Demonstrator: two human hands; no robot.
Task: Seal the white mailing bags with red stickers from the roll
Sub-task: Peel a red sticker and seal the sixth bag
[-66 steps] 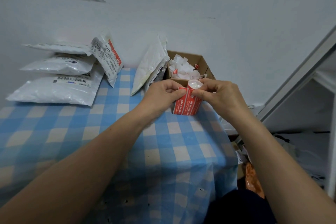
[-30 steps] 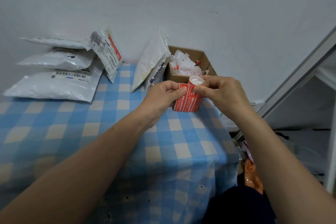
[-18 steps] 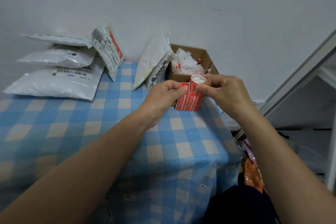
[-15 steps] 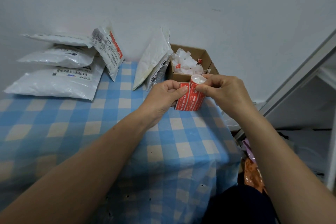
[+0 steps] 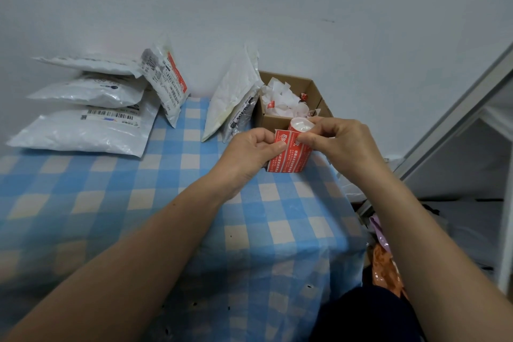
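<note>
Both hands grip the sticker roll above the bench: left hand pinching its left edge, right hand its top.

Red sticker roll (white print), blue-checked tablecloth, white bags.

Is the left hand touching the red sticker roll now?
Touching. The head view shows the left hand with its thumb pressed on the red sticker roll, no gap.
</note>
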